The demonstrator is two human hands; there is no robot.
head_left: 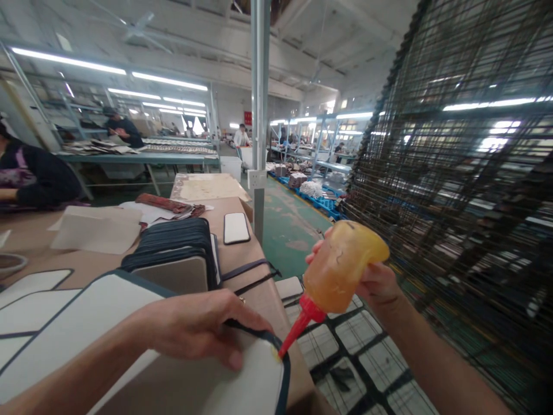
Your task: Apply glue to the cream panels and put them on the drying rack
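A squeeze bottle [332, 271] of amber liquid, with a red nozzle, is held tilted downward by my right hand [375, 279]. The nozzle tip meets the corner of a white panel with dark blue edging [254, 374], where a small yellowish wet patch shows. My left hand [203, 325] grips this panel near its edge, thumb on the white face and fingers along the dark border. Behind my left hand stands a thick stack of dark-edged panels [173, 248]. Another large white panel [99, 311] lies under my left forearm.
A brown-covered table [242, 265] carries a small white panel [236, 227], paper sheets [97, 227] and reddish-brown scraps [166, 203]. A metal post [259, 115] rises at its edge. Wire racks [453, 173] stand at right; a rack with white panels [319, 346] lies below. Co-workers sit and stand further back.
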